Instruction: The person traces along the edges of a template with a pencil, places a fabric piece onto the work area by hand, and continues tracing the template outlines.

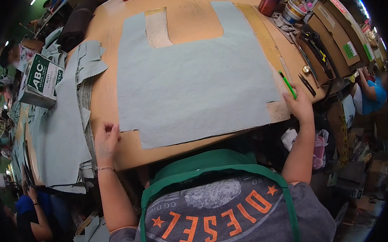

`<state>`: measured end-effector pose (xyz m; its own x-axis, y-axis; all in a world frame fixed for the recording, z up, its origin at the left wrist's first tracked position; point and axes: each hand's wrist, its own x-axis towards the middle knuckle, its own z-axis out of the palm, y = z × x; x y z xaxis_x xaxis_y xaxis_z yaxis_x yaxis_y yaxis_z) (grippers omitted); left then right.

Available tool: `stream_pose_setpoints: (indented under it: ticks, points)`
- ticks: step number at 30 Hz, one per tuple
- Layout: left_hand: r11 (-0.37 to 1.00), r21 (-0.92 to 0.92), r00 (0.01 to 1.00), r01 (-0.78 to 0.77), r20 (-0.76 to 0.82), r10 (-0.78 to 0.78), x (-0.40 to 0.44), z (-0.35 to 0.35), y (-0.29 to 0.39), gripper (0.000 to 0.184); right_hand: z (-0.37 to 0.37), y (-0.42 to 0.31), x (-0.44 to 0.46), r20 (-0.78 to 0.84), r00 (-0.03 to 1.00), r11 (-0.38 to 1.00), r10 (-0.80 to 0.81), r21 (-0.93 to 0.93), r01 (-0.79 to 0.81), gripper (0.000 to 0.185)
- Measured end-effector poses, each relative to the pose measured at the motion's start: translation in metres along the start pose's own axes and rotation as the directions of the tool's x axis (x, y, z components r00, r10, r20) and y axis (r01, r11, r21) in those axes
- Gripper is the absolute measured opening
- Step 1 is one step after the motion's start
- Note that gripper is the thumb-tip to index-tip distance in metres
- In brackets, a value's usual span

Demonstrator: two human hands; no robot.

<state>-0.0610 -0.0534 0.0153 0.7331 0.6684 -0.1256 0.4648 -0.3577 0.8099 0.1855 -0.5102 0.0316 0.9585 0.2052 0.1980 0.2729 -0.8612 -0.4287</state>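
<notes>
Tabletop (109,88), left hand (107,142) loosely curled, right hand (301,105) holding green pencil (287,84)

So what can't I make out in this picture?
In the head view:
What lies beneath the middle of the grey sheet: the sheet covers it.
Whether the left hand holds anything: its curled fingers hide it.
The lower end of the green pencil: hidden at the right hand.
Inside the ABC container: its sides hide it.
The neckline of the grey shirt: cut off by the bottom edge.
</notes>
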Motion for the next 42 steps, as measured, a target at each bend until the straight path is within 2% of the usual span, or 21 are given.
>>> stream_pose_setpoints:
  ticks: [1,2,4,6,8,9,11,19,21,22,25,26,29,30,31,33,34,38,41,42]
  points:
    - [0.979,0.141,0.984,-0.145,-0.083,0.157,0.003,0.003,0.007,0.028,-0.002,-0.008,0.004,0.033,0.999,0.999,0.030,0.015,-0.031,0.034]
    - [0.916,0.281,0.943,-0.286,-0.087,0.321,0.001,0.011,0.030,0.029,-0.003,-0.023,0.008,0.065,0.996,0.998,0.057,0.029,-0.059,0.029]
    - [0.776,0.362,0.819,-0.517,-0.056,0.571,0.014,0.043,0.042,0.029,-0.002,-0.064,0.013,0.129,0.988,0.995,0.090,0.038,-0.096,0.021]
    - [0.731,0.440,0.813,-0.522,-0.003,0.582,0.020,0.081,0.055,0.040,0.030,-0.073,0.014,0.080,0.979,0.982,-0.188,0.053,0.184,0.023]
    - [0.756,0.541,0.918,-0.367,0.080,0.388,0.014,0.108,0.075,0.048,0.065,-0.081,0.005,0.036,0.918,0.918,-0.394,-0.032,0.395,0.030]
    - [0.750,0.593,0.953,-0.294,0.118,0.280,0.014,0.116,0.081,0.053,0.071,-0.081,0.001,0.030,0.907,0.905,-0.420,-0.066,0.421,0.032]
    - [0.733,0.624,0.961,-0.272,0.139,0.238,0.019,0.115,0.081,0.057,0.077,-0.076,-0.007,0.025,0.888,0.878,-0.460,-0.135,0.458,0.037]
    - [0.734,0.641,0.975,-0.223,0.127,0.185,0.022,0.104,0.074,0.060,0.024,0.017,-0.001,-0.096,0.979,0.939,-0.178,-0.315,0.139,0.029]
    - [0.731,0.645,0.975,-0.222,0.126,0.185,0.023,0.105,0.072,0.062,0.018,0.024,0.017,-0.134,0.986,0.942,-0.098,-0.332,0.049,0.025]
    - [0.729,0.648,0.975,-0.220,0.124,0.185,0.024,0.104,0.071,0.063,0.023,0.034,0.030,-0.199,0.973,0.948,-0.120,-0.315,0.052,0.021]
    - [0.740,0.651,0.985,-0.167,0.083,0.149,0.030,0.103,0.068,0.067,0.035,0.042,0.065,-0.206,0.978,0.953,0.024,-0.290,-0.084,0.019]
    - [0.741,0.654,0.988,-0.152,0.076,0.136,0.035,0.100,0.068,0.069,0.038,0.042,0.076,-0.207,0.974,0.991,0.094,-0.072,-0.110,0.028]
    - [0.753,0.649,0.994,-0.112,0.074,0.085,0.046,0.088,0.068,0.072,0.025,0.029,0.102,0.030,0.977,0.971,0.213,-0.119,-0.208,0.039]
    - [0.758,0.643,0.993,-0.113,0.091,0.071,0.048,0.082,0.069,0.072,0.018,0.024,0.106,0.204,0.947,0.967,0.248,0.012,-0.256,0.037]
    - [0.760,0.639,0.992,-0.117,0.113,0.057,0.050,0.077,0.070,0.073,0.020,0.026,0.111,0.299,0.919,0.918,0.259,0.220,-0.330,0.035]
    - [0.736,0.670,0.994,-0.101,0.044,0.097,0.049,0.079,0.071,0.074,0.027,0.039,0.116,0.489,0.844,0.662,0.219,0.561,-0.497,0.033]
    - [0.722,0.685,0.993,-0.094,0.015,0.116,0.048,0.083,0.072,0.074,0.018,0.028,0.113,0.584,0.785,0.596,0.209,0.560,-0.576,0.037]
    - [0.709,0.680,0.981,-0.186,0.095,0.166,0.040,0.102,0.076,0.076,0.016,0.021,0.104,0.510,0.860,0.425,-0.001,0.779,-0.462,0.043]
    - [0.745,0.634,0.977,-0.208,0.092,0.194,0.043,0.099,0.070,0.074,0.001,0.005,0.094,0.181,0.968,0.624,0.171,0.740,-0.249,0.039]
    - [0.755,0.622,0.976,-0.210,0.090,0.197,0.043,0.098,0.070,0.074,-0.012,0.002,0.094,0.169,0.984,0.596,0.061,0.784,-0.172,0.038]
